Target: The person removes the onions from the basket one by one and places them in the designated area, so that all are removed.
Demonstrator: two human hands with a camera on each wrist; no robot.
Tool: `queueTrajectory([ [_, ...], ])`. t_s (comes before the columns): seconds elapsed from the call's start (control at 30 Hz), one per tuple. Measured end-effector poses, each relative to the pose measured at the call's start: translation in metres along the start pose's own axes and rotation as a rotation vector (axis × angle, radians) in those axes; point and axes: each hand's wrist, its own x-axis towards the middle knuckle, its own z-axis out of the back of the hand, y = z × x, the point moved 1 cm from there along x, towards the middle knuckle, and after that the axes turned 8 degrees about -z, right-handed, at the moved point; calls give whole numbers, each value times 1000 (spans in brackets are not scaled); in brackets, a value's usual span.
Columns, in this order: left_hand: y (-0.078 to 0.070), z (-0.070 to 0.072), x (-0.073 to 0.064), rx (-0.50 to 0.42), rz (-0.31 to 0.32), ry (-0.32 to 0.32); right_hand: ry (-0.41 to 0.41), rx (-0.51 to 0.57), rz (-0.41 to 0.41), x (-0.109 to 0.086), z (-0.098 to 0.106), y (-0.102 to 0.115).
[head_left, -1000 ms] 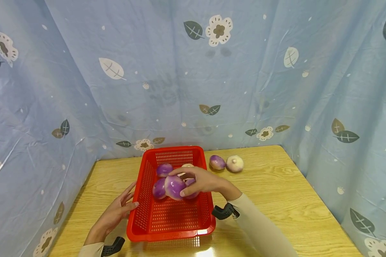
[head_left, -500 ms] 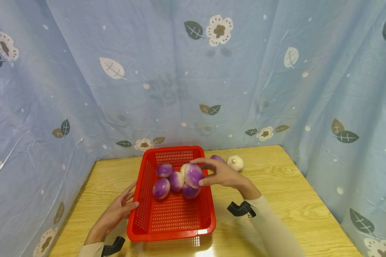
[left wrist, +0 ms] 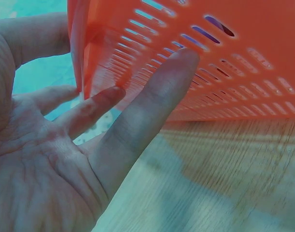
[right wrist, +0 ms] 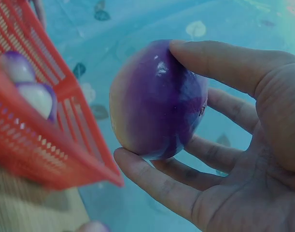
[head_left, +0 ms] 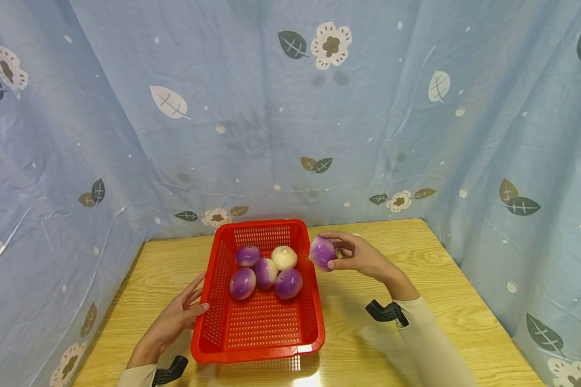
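Observation:
My right hand (head_left: 363, 258) pinches a purple-and-white turnip (head_left: 323, 253) between thumb and fingers, in the air just right of the red basket (head_left: 259, 356). In the right wrist view this turnip (right wrist: 154, 101) hangs clear of the basket wall. My left hand (head_left: 174, 317) holds the basket's left rim; the left wrist view has its fingers (left wrist: 152, 104) against the slotted outer wall and the thumb over the rim. Inside the basket, towards the back, several turnips lie together, among them a purple one (head_left: 242, 284) and one with its white end up (head_left: 284, 258).
Wooden table (head_left: 416, 301) extends right of the basket. A blue patterned curtain (head_left: 252, 134) closes off the back and both sides. Behind my right hand, the two turnips on the table are almost wholly hidden.
My right hand has carried the turnip from above the basket's contents to the right, past the right rim. My left hand and the basket have stayed in place.

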Motion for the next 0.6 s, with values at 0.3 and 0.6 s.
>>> queueTrajectory([
  [0.3, 1, 1, 0, -8, -6, 7, -117, 14, -92, -8, 19, -24],
  [0.6, 1, 1, 0, -9, -10, 7, -280, 93, -111, -10, 37, -50],
])
